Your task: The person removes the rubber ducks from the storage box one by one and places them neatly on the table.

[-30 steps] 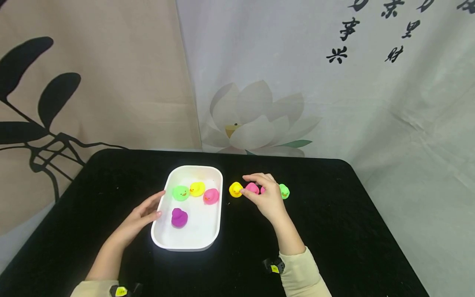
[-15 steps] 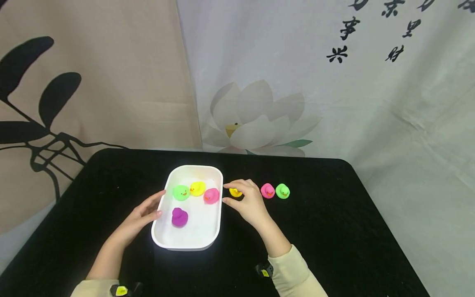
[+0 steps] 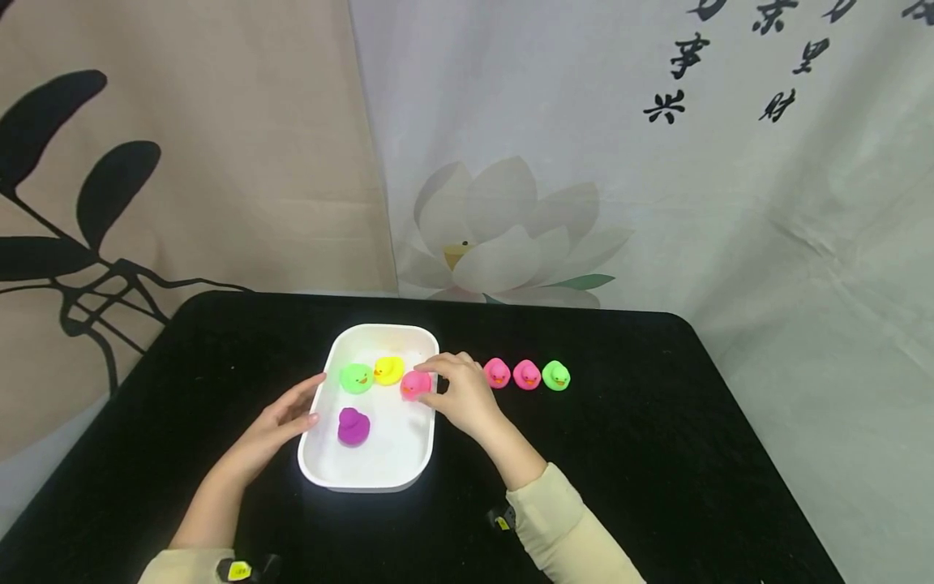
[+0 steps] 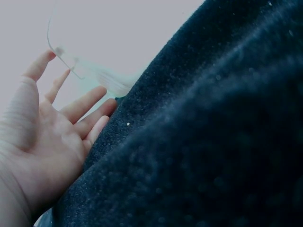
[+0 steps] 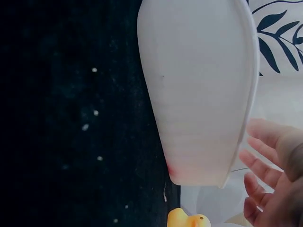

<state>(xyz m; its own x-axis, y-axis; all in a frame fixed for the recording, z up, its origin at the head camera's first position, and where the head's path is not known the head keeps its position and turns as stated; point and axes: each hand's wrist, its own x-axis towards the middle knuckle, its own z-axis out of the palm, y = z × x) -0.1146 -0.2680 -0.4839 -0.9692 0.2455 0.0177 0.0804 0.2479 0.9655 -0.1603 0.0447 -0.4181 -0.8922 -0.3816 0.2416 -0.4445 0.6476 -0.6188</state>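
A white tray (image 3: 379, 466) stands left of centre on the black table. In it are a green rubber duck (image 3: 356, 379), a yellow duck (image 3: 389, 371), a purple duck (image 3: 353, 427) and a pink duck (image 3: 413, 384). My left hand (image 3: 273, 420) rests its thumb and fingertips at the tray's left edge, fingers fairly straight. Over the right rim reaches my right hand (image 3: 463, 396), thumb and fingers spread on either side of the pink duck. The right wrist view shows those fingers (image 5: 260, 170) apart, beyond the rim.
Right of the tray, two pink ducks (image 3: 498, 373) (image 3: 527, 375) and a green duck (image 3: 556, 375) stand in a row. Another yellow duck (image 5: 187, 218), hidden behind my right hand in the head view, shows beside the tray. A printed cloth (image 3: 511, 97) hangs behind the table.
My right hand has moved left from above the row of ducks to the tray's right rim, uncovering the pink ducks and covering the yellow one. The left hand has stayed put.
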